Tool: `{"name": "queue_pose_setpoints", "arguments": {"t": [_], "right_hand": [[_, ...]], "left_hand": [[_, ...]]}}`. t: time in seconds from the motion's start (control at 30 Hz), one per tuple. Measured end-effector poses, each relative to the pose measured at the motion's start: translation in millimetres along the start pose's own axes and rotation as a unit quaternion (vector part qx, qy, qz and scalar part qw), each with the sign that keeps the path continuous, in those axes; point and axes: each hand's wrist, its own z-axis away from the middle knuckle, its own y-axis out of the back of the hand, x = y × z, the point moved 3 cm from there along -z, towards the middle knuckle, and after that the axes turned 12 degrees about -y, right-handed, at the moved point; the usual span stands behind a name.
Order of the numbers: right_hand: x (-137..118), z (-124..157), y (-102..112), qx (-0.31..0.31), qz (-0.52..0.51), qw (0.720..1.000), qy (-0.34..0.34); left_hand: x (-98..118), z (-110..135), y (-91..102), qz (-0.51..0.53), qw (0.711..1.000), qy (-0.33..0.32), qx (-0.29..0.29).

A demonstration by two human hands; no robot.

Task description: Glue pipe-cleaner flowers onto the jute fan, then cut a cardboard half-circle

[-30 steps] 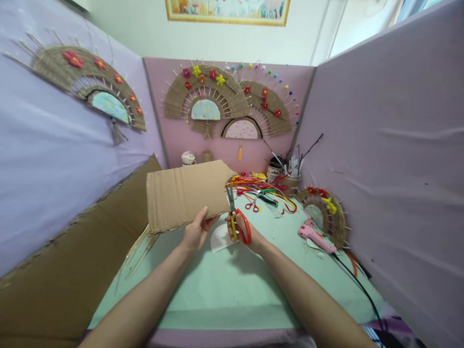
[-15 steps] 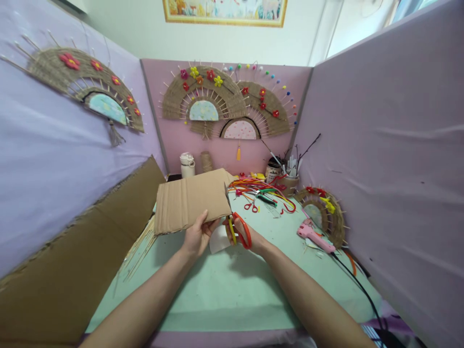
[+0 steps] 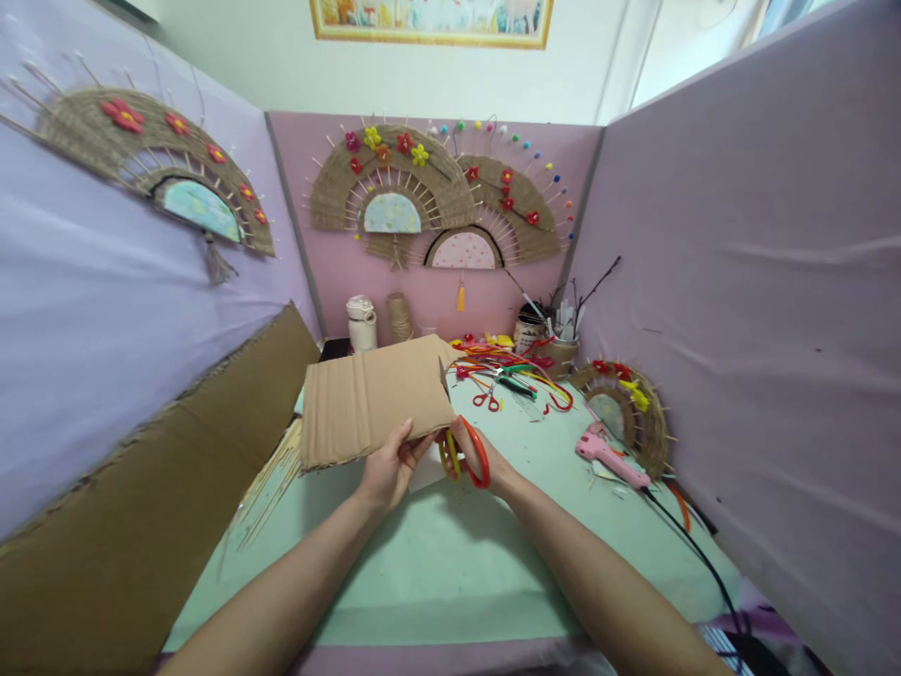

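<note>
- Rectangular brown cardboard sheet (image 3: pixel 373 396): in left hand (image 3: pixel 389 469), above pale-green worktop (image 3: pixel 408 582)
- Red-and-yellow-handled metal scissors (image 3: pixel 482 458): in right hand (image 3: pixel 498 472)
- Pink plastic glue gun (image 3: pixel 614 460): worktop's right
- 2 brown semicircular fibre fans (image 3: pixel 443 180): on pink panel (image 3: pixel 426 293) behind

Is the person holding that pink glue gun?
No, the pink glue gun lies on the green tabletop, while the left hand grips the cardboard piece and the right hand holds the red-and-yellow scissors.

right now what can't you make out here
Head view: how wide the scissors are open, partly hidden by the cardboard piece.
Head view: full outline of the white sheet, blocked by the cardboard piece and left hand.
Head view: top of the framed picture, cut off by the upper edge.
</note>
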Motion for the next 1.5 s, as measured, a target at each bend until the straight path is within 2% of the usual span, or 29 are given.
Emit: {"name": "queue_pose_setpoints", "arguments": {"t": [0.53, 0.9, 1.17, 1.33, 1.5], "right_hand": [[6, 0, -10, 0.048, -0.041, 0.998, -0.016], [-4, 9, -11, 0.067, -0.001, 0.998, -0.017], [2, 6, -10, 0.093, -0.007, 0.995, -0.043], [2, 6, -12, 0.097, -0.034, 0.993, -0.062], [0, 7, -15, 0.087, -0.056, 0.993, -0.052]], "left_hand": [[-2, -1, 3.1, -0.001, 1.0, -0.007, -0.025], [2, 1, -1.2, 0.005, 1.0, -0.002, -0.027], [2, -1, -2.0, -0.003, 0.999, -0.005, -0.033], [2, -8, 1.8, -0.078, 0.994, -0.043, -0.059], [5, -14, 7.1, -0.161, 0.98, -0.108, -0.05]]}}
